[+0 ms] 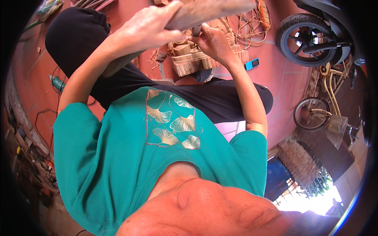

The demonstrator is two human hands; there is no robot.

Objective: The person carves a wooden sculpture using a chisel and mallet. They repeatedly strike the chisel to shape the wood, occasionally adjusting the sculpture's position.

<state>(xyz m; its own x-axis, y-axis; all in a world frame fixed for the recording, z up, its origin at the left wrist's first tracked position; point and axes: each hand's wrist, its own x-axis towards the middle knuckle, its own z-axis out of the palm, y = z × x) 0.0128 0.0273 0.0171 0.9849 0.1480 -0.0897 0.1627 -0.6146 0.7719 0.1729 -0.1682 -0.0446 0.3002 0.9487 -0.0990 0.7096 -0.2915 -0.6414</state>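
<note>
My left hand [151, 27] is closed round a heavy wooden mallet [212, 12], whose thick, slightly blurred head reaches right over the work. Below it, my right hand [214, 43] grips a narrow chisel [196, 30]; only its top end shows, and its tip is hidden. Both hands are above a carved block of pale wood [189, 63] with rounded relief and a stepped base. The block stands on the floor in front of my folded legs, and the mallet and hands cover part of its top.
Wood chips [155, 59] lie left of the carving on red floor tiles [283, 84]. A blue phone [252, 64] lies to its right, with a coiled cord [252, 29] beyond. A motorbike wheel [307, 39] and a bicycle [313, 114] stand right; a green power tool [58, 83] lies left.
</note>
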